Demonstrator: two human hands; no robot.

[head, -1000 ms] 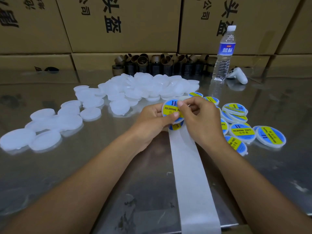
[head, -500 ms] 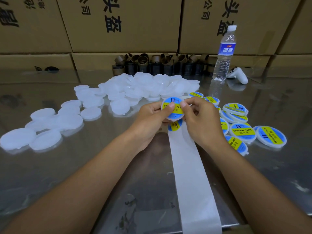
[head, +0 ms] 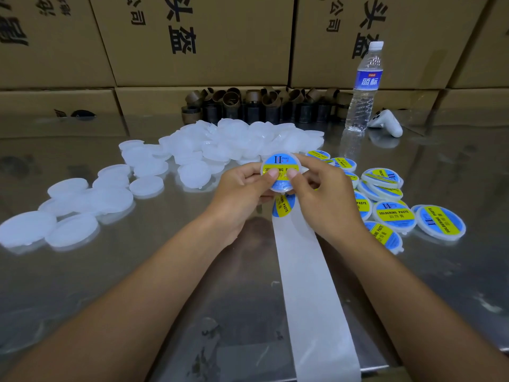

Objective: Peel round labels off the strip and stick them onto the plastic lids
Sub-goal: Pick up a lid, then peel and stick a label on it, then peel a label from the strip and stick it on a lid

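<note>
Both hands hold one white plastic lid (head: pixel 281 164) with a blue and yellow round label on it, raised above the table centre. My left hand (head: pixel 242 194) grips its left side and my right hand (head: pixel 322 199) its right side, both thumbs pressing on the label. Under the hands the white backing strip (head: pixel 308 285) runs toward me, with one round label (head: pixel 283 206) still on it. Several bare white lids (head: pixel 220 144) lie in a pile behind and to the left. Several labelled lids (head: pixel 394 213) lie to the right.
A water bottle (head: pixel 363 86) stands at the back right beside a white controller (head: pixel 385 122). Several brown cardboard cores (head: pixel 261 106) line the back of the steel table (head: pixel 137 285). Stacked cardboard boxes (head: pixel 198 40) wall off the rear.
The lid has risen slightly and tilted more toward me. Both thumbs have slid closer together over the label.
</note>
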